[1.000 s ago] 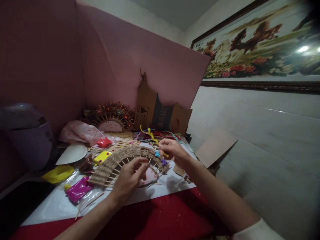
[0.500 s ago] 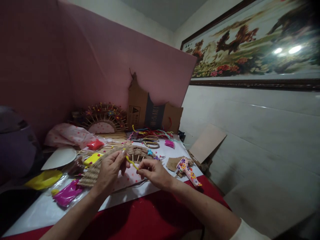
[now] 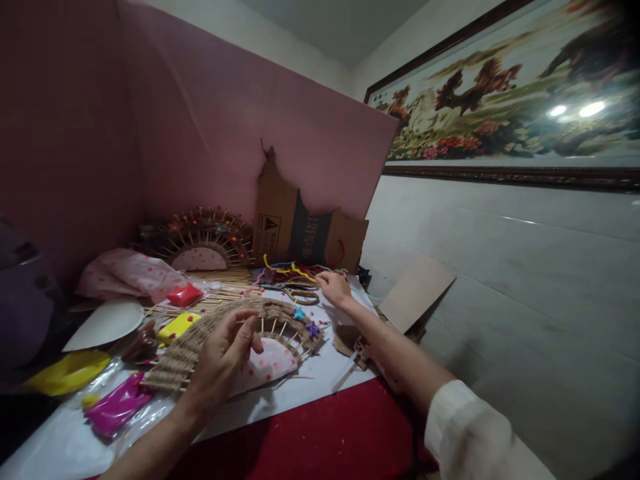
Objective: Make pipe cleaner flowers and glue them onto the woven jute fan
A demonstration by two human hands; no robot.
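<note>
My left hand (image 3: pixel 223 360) hovers over a half-round fan (image 3: pixel 195 343) woven of brown twine on wooden sticks, with a dotted pink centre (image 3: pixel 270 363). Its fingers are curled into a loose pinch; I cannot see anything in them. My right hand (image 3: pixel 333 288) is stretched to the back of the table, fingers bent down at a pile of coloured pipe cleaners (image 3: pixel 290 270) beside scissors (image 3: pixel 303 295). What it grips is not clear. A blue star (image 3: pixel 299 313) and a purple star (image 3: pixel 313 329) sit on the fan's right end.
A finished decorated fan (image 3: pixel 203 233) and a torn cardboard box (image 3: pixel 295 230) lean on the pink board. Red (image 3: pixel 183 295), yellow (image 3: pixel 177 325) and magenta (image 3: pixel 117 407) packets, a white paper plate (image 3: pixel 105 323) and dotted cloth (image 3: pixel 127 273) lie left. A cardboard sheet (image 3: pixel 415 293) leans at right.
Both hands held a yellow pipe cleaner together over the fan. My right hand has since let go and reached back to the pipe cleaner pile; my left stayed over the fan.
</note>
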